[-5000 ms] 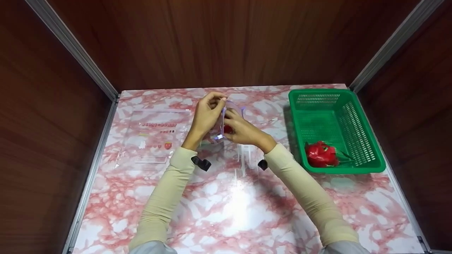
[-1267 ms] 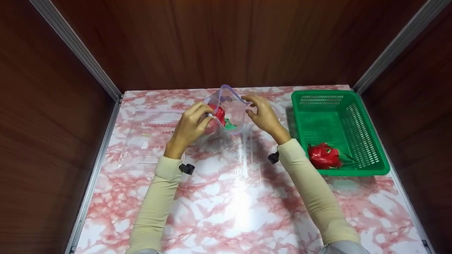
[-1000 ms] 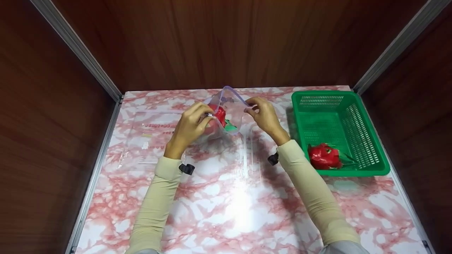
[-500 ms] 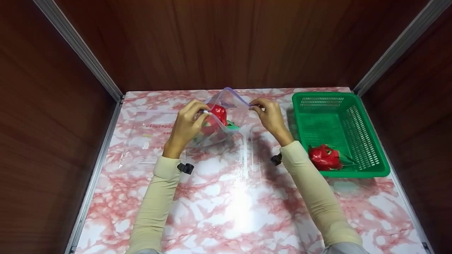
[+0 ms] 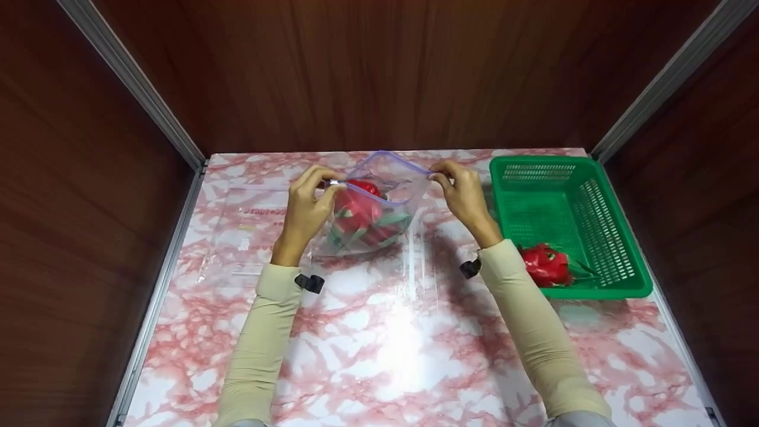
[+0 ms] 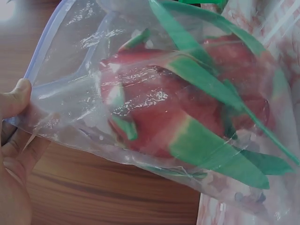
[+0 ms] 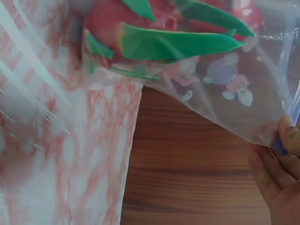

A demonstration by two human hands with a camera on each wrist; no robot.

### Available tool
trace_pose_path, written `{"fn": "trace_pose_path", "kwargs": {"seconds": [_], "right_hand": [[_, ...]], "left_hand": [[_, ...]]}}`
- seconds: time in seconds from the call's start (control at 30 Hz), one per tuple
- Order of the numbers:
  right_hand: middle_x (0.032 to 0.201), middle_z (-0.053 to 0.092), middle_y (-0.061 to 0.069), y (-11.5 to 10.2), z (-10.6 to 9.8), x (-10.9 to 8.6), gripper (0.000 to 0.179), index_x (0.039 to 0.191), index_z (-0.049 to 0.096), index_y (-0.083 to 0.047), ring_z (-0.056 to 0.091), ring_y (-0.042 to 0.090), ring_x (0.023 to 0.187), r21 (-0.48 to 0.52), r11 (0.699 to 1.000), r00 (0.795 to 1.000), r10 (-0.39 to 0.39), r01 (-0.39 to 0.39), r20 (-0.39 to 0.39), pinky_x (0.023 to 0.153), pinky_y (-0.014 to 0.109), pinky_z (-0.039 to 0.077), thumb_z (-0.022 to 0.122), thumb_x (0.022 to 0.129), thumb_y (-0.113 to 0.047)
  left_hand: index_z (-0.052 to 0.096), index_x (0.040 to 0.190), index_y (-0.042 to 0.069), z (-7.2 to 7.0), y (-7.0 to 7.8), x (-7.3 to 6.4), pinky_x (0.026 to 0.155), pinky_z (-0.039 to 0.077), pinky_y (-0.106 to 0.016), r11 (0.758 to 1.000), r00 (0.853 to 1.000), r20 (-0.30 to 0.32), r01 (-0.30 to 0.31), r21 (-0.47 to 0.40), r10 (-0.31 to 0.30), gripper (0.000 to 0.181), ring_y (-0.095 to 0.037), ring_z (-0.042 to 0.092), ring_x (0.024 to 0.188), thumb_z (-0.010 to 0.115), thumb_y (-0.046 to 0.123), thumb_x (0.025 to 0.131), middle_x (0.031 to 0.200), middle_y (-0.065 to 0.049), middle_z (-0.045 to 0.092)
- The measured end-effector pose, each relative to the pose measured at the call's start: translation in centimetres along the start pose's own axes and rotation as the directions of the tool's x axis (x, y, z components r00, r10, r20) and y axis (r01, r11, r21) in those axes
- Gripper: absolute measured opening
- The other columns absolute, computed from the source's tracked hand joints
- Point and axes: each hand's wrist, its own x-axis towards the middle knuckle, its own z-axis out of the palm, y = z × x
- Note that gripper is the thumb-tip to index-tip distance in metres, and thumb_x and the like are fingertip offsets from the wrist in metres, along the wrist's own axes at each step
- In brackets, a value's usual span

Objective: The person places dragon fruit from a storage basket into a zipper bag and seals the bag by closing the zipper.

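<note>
A clear zip bag (image 5: pixel 394 216) with a purple zip edge is stretched between both hands, its mouth gaping. Inside it lie red dragon fruits (image 6: pixel 150 103) with green scales, seen through the plastic. My left hand (image 5: pixel 308 201) pinches the left corner of the mouth, by the white zip slider (image 5: pixel 336 182). At the opposite corner, my right hand (image 5: pixel 464 193) pinches the purple edge between thumb and fingers. Cartoon figures (image 7: pixel 232 86) are printed on the bag's side in the right wrist view.
A green plastic basket (image 5: pixel 643 261) stands at the right with one more dragon fruit (image 5: pixel 545 265) in it. Flat clear bags (image 5: pixel 237 222) with red print lie at the left. Another clear plastic sheet (image 5: pixel 418 267) lies in front of the held bag. Wood panels (image 5: pixel 391 71) enclose the marbled table (image 5: pixel 356 356).
Earlier the right hand was inside the bag. It came out and took the right corner of the mouth; both hands then moved apart, drawing the mouth wider and flatter.
</note>
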Motion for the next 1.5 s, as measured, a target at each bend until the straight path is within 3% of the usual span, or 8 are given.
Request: {"fn": "trace_pose_path", "kwargs": {"seconds": [0.2,0.33,0.5,0.67,0.83,1.03,1.2,1.5], "right_hand": [[0.097,0.079,0.016,-0.4,-1.2,-0.4,0.015,0.105,0.075,0.003,0.077,0.028,0.088,0.017,1.0,1.0,0.01,-0.01,-0.001,0.078,0.016,0.054,0.068,0.103,-0.01],[0.097,0.079,0.016,-0.7,-2.0,-0.5,0.014,0.107,0.075,0.003,0.077,0.029,0.083,0.038,0.999,1.0,-0.012,0.013,-0.025,0.073,0.009,0.052,0.068,0.103,-0.009],[0.09,0.077,0.015,-1.1,-2.7,-0.8,0.01,0.103,0.074,0.003,0.073,0.025,0.071,0.055,0.998,0.998,-0.037,0.041,-0.058,0.063,0.01,0.053,0.071,0.102,-0.006],[0.087,0.076,0.017,-1.2,-3.4,-1.0,0.007,0.101,0.075,0.006,0.07,0.019,0.066,0.126,0.991,0.996,-0.044,0.054,-0.083,0.059,0.017,0.059,0.071,0.1,0.001],[0.086,0.076,0.017,-1.4,-4.4,-1.1,0.006,0.099,0.075,0.008,0.071,0.026,0.067,0.13,0.989,0.992,-0.049,0.064,-0.117,0.061,0.017,0.061,0.072,0.098,0.002],[0.084,0.077,0.017,-1.5,-4.9,-1.1,0.006,0.095,0.076,0.006,0.07,0.027,0.064,0.097,0.995,0.987,-0.017,0.033,-0.161,0.057,0.018,0.059,0.075,0.097,0.001],[0.083,0.077,0.017,-0.6,-4.7,-1.4,0.007,0.094,0.077,0.005,0.069,0.024,0.064,0.08,0.997,0.988,0.004,0.009,-0.154,0.057,0.014,0.056,0.076,0.097,-0.001],[0.085,0.078,0.016,0.6,-4.6,-1.7,0.006,0.097,0.078,0.003,0.073,0.031,0.068,0.085,0.993,0.988,0.091,-0.081,-0.127,0.058,0.012,0.057,0.074,0.098,-0.001]], "left_hand": [[0.072,0.098,-0.007,-0.1,-0.4,-0.4,0.078,0.057,-0.025,0.996,0.995,-0.053,0.087,-0.035,-0.089,0.022,-0.019,0.066,0.085,0.082,0.011,0.091,0.094,-0.017,0.072],[0.073,0.098,-0.006,0.0,-0.7,-0.5,0.076,0.057,-0.026,0.988,0.987,-0.068,0.142,-0.054,-0.146,0.021,-0.019,0.066,0.086,0.082,0.011,0.091,0.094,-0.016,0.073],[0.074,0.099,-0.005,0.3,-0.8,-0.5,0.073,0.056,-0.025,0.981,0.979,-0.086,0.182,-0.067,-0.187,0.018,-0.02,0.066,0.081,0.082,0.009,0.091,0.093,-0.015,0.072],[0.071,0.098,-0.009,0.8,-0.8,-0.4,0.067,0.061,-0.026,0.963,0.968,-0.081,0.224,-0.151,-0.237,0.013,-0.016,0.068,0.073,0.078,-0.001,0.092,0.092,-0.017,0.069],[0.068,0.099,-0.011,1.2,-0.3,-0.2,0.065,0.061,-0.023,0.953,0.964,-0.065,0.241,-0.186,-0.256,0.012,-0.01,0.067,0.072,0.076,-0.003,0.094,0.091,-0.018,0.066],[0.068,0.098,-0.009,1.6,0.0,0.3,0.066,0.06,-0.021,0.947,0.96,-0.035,0.267,-0.179,-0.277,0.01,-0.013,0.067,0.072,0.075,-0.002,0.095,0.089,-0.018,0.07],[0.071,0.1,-0.004,2.2,-0.6,0.1,0.073,0.06,-0.022,0.929,0.944,0.018,0.327,-0.176,-0.329,0.011,-0.017,0.07,0.076,0.076,0.005,0.096,0.09,-0.017,0.076],[0.072,0.108,-0.005,2.8,-1.2,0.0,0.079,0.057,-0.021,0.907,0.924,0.053,0.383,-0.174,-0.379,0.019,-0.009,0.068,0.084,0.076,0.009,0.096,0.102,-0.016,0.078]]}}
